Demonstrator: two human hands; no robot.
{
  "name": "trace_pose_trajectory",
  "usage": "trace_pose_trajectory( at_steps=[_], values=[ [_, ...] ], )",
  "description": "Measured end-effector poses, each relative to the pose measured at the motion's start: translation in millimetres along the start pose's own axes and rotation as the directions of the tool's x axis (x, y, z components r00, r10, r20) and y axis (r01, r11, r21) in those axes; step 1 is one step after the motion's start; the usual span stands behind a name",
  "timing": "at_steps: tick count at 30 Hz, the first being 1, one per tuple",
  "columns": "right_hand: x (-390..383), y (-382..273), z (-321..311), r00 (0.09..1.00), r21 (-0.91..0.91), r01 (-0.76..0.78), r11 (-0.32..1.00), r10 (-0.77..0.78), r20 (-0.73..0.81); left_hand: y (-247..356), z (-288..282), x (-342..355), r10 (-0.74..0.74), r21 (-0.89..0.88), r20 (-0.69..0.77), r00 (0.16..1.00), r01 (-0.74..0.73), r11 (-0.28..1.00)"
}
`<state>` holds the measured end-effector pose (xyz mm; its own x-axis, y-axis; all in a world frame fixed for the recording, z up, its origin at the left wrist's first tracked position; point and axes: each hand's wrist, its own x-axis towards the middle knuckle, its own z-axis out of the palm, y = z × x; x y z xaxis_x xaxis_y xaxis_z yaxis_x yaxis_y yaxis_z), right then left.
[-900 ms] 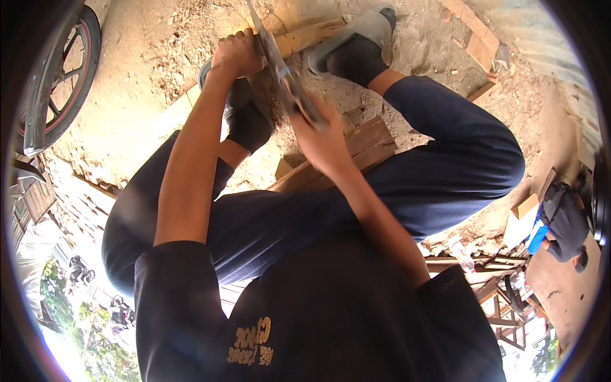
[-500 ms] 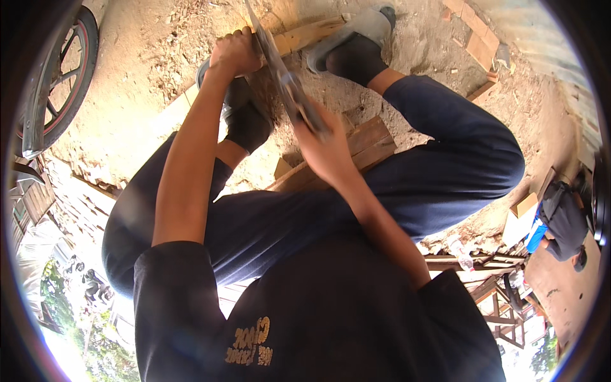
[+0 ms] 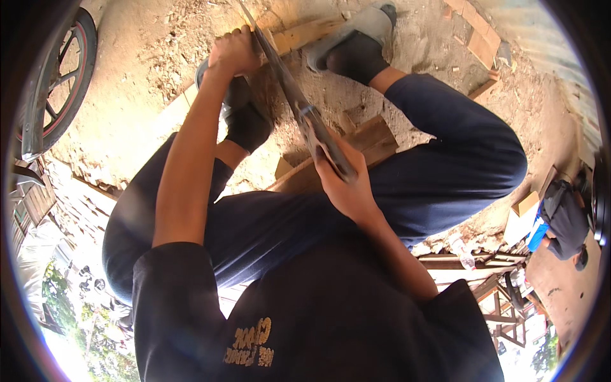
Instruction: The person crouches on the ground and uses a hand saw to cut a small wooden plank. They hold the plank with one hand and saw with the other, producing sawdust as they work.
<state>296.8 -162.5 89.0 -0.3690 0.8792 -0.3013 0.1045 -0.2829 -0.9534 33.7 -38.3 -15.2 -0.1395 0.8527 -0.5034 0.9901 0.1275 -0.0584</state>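
Observation:
My left hand (image 3: 234, 52) is closed on a long light wooden plank (image 3: 299, 35) that lies at a slant between my feet, near the top of the view. My right hand (image 3: 344, 184) grips the handle of a hand saw, its fingers wrapped round it. The saw's long dark blade (image 3: 283, 79) crosses the plank just right of my left hand, its tip reaching past the plank. Below, brown wooden boards (image 3: 375, 137) lie on the dirt behind the saw and my right hand. My feet, in dark socks and grey slip-on footwear (image 3: 353, 48), are on either side.
A spoked wheel with a black tyre (image 3: 85, 76) stands at the left. Wood pieces (image 3: 480, 48) lie at upper right beside a corrugated sheet (image 3: 547, 51). A person in dark clothes (image 3: 560, 219) is at the right, near a plastic bottle (image 3: 466, 258) and wooden frames.
My right hand has drawn the saw back toward my body, down and to the right. My left hand stays on the plank in about the same place.

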Motion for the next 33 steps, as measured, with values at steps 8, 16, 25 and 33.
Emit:
trace_pose_trajectory(
  at_steps=[8, 16, 25, 33],
  values=[
    [22.6, -6.8, 7.3, 0.98, 0.037, -0.19, 0.981, 0.187, 0.065, 1.1, 0.3, 5.1, 0.019, -0.043, 0.035, 0.999, -0.017, 0.999],
    [58.2, -14.1, 13.4, 0.922, 0.138, -0.387, 0.912, 0.376, 0.096, 2.3, 5.8, 7.8, 0.0, -0.047, -0.065, 0.998, -0.003, 0.999],
    [20.9, -3.0, 10.9, 0.984, 0.014, -0.176, 0.984, 0.175, 0.045, 1.4, 9.1, -3.5, -0.02, 0.048, -0.062, 0.998, 0.023, 0.999],
    [-15.6, 6.3, -13.6, 1.0, 0.074, 0.0, 0.997, 0.001, -0.015, 13.7, 7.3, -6.3, -0.025, 0.195, -0.072, 0.997, 0.039, 0.98]
  ],
)
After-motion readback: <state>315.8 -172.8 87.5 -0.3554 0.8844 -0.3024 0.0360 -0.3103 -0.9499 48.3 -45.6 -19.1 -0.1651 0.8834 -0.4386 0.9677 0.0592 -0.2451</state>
